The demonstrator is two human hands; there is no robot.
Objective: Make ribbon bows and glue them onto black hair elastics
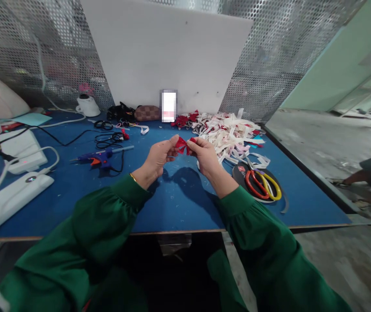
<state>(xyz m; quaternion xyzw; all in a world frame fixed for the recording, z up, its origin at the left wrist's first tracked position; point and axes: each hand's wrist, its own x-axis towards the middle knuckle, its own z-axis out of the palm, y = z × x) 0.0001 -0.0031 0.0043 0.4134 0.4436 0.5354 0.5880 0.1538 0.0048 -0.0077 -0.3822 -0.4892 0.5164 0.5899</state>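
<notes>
Above the middle of the blue table, a small red ribbon bow (182,144) is pinched between both hands. My left hand (159,158) grips its left side between thumb and fingers. The right side of the bow is held by my right hand (206,157), its thumb and forefinger pressed together on the fabric. Fine detail of the bow's centre is partly covered by fingertips. Just beyond my right hand lies a loose heap of white and pale pink ribbon strips (227,132), with red ribbon pieces (187,119) at its far left end.
A blue glue gun (99,159) lies left of my hands. Scissors with red and yellow handles (263,184) rest on a dark ribbon spool (239,173) at right. A white power strip (19,197) and cables occupy the left. Behind stand a lit phone (169,106), brown checked pouch (146,113) and white cup (88,106).
</notes>
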